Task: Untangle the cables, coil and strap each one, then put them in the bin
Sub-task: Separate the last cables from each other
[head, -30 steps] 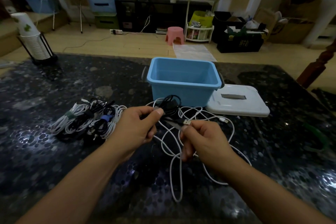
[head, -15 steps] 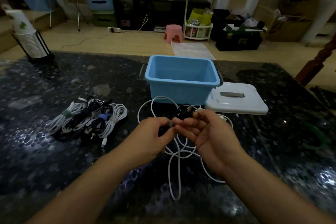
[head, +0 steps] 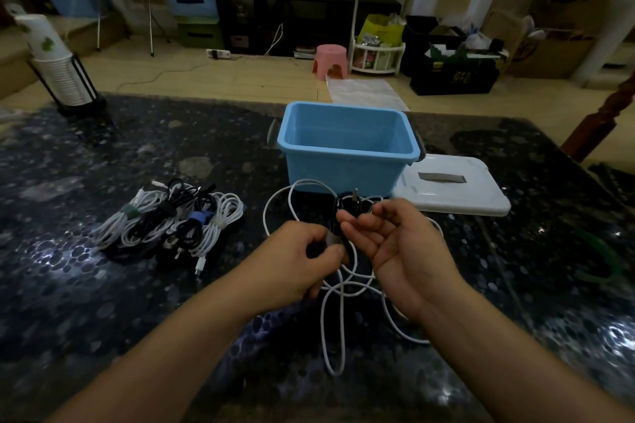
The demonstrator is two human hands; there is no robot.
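Black cable (head: 347, 213) at frame centre, pinched in left hand (head: 295, 261) and in fingers of right hand (head: 398, 247). White cable (head: 335, 312) loose below on tabletop (head: 103, 302). Strapped coils (head: 171, 220) centre-left. Blue bin (head: 347, 161) just above hands, white lid (head: 457, 192) beside.

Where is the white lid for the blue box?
In the head view the white lid lies flat on the dark table, right of the blue bin and touching its lower corner, just beyond the right hand.

Bare forearms, no sleeves, bare hands
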